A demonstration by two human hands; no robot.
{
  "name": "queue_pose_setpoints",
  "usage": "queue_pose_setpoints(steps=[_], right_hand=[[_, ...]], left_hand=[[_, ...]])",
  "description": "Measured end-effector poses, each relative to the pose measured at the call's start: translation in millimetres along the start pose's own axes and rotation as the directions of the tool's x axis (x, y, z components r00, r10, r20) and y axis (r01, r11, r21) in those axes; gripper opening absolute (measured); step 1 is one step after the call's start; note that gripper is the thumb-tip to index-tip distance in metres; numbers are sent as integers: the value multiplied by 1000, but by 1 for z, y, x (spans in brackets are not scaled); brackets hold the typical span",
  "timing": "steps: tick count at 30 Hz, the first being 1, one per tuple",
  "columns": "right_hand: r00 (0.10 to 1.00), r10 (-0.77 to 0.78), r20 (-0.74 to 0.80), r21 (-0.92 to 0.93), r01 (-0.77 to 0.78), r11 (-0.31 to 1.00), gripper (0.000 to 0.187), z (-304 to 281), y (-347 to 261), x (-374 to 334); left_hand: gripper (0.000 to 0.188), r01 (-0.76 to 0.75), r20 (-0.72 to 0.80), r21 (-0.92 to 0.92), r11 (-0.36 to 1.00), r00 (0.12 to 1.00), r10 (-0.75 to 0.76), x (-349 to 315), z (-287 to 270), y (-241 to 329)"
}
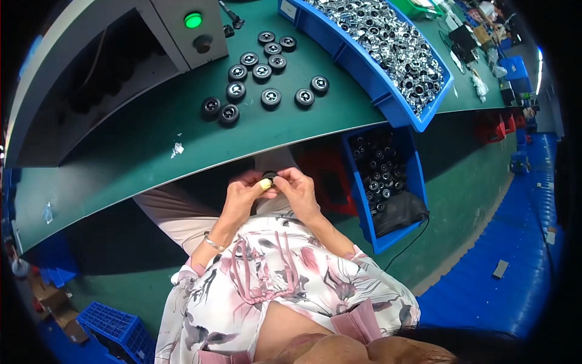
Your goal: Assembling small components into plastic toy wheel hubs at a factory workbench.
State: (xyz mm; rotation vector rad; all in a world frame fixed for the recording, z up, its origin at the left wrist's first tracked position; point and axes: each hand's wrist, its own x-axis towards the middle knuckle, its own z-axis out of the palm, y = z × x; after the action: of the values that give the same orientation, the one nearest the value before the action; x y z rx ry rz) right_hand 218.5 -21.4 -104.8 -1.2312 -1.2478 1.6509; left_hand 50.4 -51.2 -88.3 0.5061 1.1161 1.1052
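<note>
Close to my lap, just off the table's front edge, both hands pinch one small black wheel (270, 175). My left hand (241, 192) has yellow wrapping on its thumb tip, which presses on the wheel. From the other side my right hand (295, 189) grips it with thumb and fingers. Most of the wheel is hidden behind the fingers. Beyond my hands, several black toy-like wheels with shiny hubs (262, 73) lie scattered on the green table (151, 142).
A grey machine (209, 54) with a lit green button stands at the left. A blue bin (345, 51) of shiny chrome parts rests on the table at right. Below it, another blue bin (371, 233) holds black wheels and a black bag (400, 213). A blue crate (115, 330) sits lower left.
</note>
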Motion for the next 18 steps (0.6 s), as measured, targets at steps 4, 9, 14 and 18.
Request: queue_pose_setpoints(steps=[4,9,14,18], right_hand=[[1000,-29,-4,120,29,992,16,2,2,-1],[999,-32,14,256,27,966,16,1,4,0],[1000,-17,6,249,15,968,17,0,11,2],[997,-70,-39,92,73,993,15,4,8,0]], left_hand=[[24,-4,37,-16,1000,999,4,-3,0,-2],[25,10,88,-150,989,996,3,0,-6,-9],[29,179,120,-232,956,981,-155,6,-19,-21],[31,58,69,-178,982,997,-47,2,-4,-8]])
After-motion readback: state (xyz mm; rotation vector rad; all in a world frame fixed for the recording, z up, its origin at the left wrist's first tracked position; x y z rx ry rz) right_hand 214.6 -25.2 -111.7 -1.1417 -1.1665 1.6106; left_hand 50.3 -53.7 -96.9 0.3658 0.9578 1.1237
